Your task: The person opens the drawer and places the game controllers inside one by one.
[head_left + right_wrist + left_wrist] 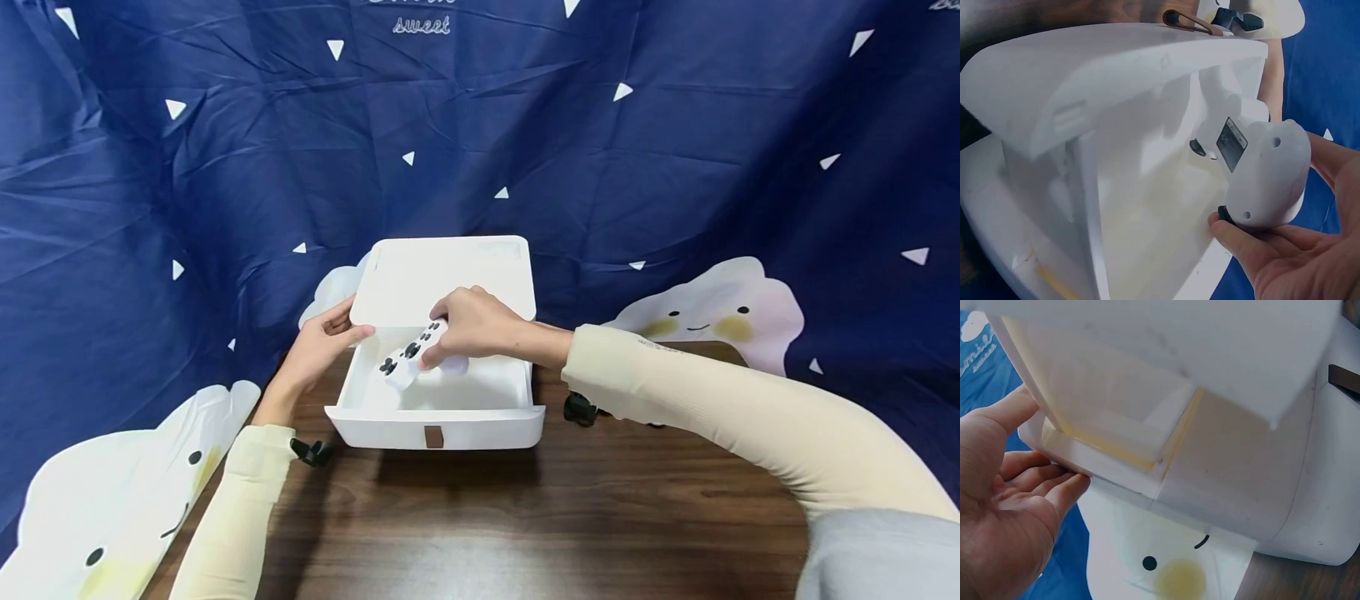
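Observation:
A white storage box stands on the table with its drawer pulled out toward me; a brown pull tab sits on the drawer front. My right hand grips a white game controller by one end, tilted over the open drawer. Its dark buttons face up in the head view, and its label side shows in the right wrist view. My left hand holds the box's left side, thumb at the front edge and fingers along the outer wall.
The box stands on a dark wooden table. Behind it hangs a blue cloth with white triangles and cloud faces. A black wrist device is at the left wrist, another under the right arm.

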A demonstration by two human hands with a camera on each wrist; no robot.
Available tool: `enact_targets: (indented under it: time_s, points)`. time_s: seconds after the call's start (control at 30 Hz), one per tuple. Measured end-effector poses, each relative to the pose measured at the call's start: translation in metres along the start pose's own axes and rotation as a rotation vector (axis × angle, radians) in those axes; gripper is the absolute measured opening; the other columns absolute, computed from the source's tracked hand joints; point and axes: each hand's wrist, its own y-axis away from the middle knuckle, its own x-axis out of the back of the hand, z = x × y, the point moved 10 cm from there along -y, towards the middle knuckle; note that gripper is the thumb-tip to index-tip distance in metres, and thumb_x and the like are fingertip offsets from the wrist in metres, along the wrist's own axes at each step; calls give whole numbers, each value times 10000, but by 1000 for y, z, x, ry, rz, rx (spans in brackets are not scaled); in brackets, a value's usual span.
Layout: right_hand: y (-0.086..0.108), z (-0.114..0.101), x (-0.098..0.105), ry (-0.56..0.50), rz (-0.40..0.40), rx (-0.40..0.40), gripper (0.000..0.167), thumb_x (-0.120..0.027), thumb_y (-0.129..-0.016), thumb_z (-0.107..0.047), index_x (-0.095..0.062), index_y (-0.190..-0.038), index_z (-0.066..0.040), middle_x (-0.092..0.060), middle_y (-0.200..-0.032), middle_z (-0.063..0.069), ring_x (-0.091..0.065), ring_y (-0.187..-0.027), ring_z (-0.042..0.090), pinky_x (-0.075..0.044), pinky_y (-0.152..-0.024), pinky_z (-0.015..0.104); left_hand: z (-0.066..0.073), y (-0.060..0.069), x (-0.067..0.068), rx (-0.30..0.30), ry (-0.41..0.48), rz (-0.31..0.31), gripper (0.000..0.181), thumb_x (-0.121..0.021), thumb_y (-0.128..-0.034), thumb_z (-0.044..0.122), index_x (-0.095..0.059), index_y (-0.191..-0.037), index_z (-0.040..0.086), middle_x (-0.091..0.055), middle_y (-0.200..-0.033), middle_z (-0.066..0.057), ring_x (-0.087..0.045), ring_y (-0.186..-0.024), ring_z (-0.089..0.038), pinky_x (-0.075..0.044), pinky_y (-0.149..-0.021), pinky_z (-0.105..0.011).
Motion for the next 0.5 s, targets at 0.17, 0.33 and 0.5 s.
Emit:
enact_targets:
  time_s: [0.17, 0.33, 0.5]
  points:
    - [-2, 0, -10, 15, -25, -7, 499, -949, -739, -424, -814, -1097, -103, -767, -878, -17, -634, -792, 149, -478, -682, 245, -1, 0, 0, -3, -4, 0, 829, -808, -977, 340, -379, -1665, 167, -478, -1656, -101, -481, -1522, -275, -517, -996, -114]
    - [-2, 0, -16, 51, -100, -24, 379, -924, -787, -475, -765, -831, -135, -642, -689, -63, -552, -689, 117, -430, -609, 233, -1, 1, -1, -4, -9, -3, 825, -805, -980, 339, -377, -1666, 179, -483, -1652, -104, -493, -1512, -287, -519, -969, -98]
    - [-4, -4, -17, 113, -202, -16, 420, -913, -824, -453, -645, -684, -161, -572, -644, -71, -485, -647, 101, -394, -580, 229, 0, 1, 0, -7, -6, 1, 827, -810, -976, 339, -381, -1664, 176, -486, -1650, -105, -496, -1509, -292, -520, -961, -94]
